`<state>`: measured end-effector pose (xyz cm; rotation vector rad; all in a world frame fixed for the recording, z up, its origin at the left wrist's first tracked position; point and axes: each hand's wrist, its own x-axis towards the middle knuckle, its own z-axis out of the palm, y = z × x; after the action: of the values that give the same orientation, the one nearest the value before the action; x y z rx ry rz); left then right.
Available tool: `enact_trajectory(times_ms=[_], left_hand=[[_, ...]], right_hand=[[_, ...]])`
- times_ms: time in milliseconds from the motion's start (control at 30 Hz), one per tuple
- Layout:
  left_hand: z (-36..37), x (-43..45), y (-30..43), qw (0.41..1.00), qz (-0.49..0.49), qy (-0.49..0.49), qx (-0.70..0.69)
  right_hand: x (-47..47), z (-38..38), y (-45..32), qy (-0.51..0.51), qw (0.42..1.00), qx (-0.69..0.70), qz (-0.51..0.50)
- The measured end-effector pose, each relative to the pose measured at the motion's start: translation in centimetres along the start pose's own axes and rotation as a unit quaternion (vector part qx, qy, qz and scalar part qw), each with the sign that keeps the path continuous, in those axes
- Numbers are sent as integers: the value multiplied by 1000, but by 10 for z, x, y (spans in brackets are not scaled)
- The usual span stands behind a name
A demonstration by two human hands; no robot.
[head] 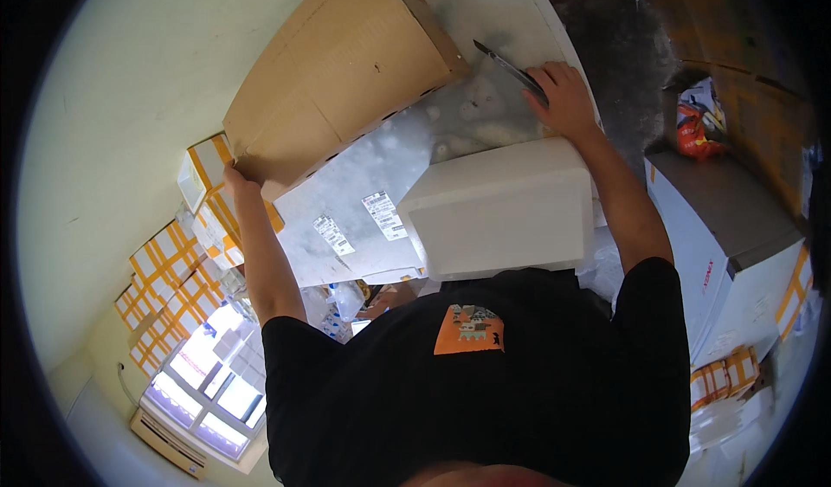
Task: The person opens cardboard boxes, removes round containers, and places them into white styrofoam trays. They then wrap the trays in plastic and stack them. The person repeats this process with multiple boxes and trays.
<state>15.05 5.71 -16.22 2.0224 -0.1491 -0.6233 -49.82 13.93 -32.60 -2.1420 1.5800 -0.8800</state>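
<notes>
A large brown cardboard box lies on a pale, stained tabletop. My left hand is at the box's lower left corner; its fingers are partly hidden, so its grip cannot be told. Near the table's right edge, my right hand touches the handle end of a utility knife, whose dark blade points up and left. Whether the fingers are closed round the handle is unclear. Between my arms, close to my body, stands a white foam box. Two printed labels lie on the table to its left.
White boxes with orange tape are stacked along the wall at left. On the right, beyond the table edge, stands a large white carton with a grey top, a red-orange plastic bag by it. Clear plastic wrap is beside my right side.
</notes>
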Motion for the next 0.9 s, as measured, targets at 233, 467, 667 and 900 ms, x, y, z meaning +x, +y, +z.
enact_trajectory(times_ms=[233, 467, 667, 900], left_hand=[[1, -56, 17, 987, 21, 124, -97], [-12, -69, 7, 977, 75, 123, -154], [-57, -77, -13, 940, 116, 24, -321], [-118, -97, -65, 942, 201, -172, -204]], right_hand=[[4, 1, -1, 1, 999, -27, -19], [4, 2, 1, -11, 998, -55, -24], [1, 0, -1, -25, 997, -62, -28], [48, -16, -15, 22, 994, 104, 25]])
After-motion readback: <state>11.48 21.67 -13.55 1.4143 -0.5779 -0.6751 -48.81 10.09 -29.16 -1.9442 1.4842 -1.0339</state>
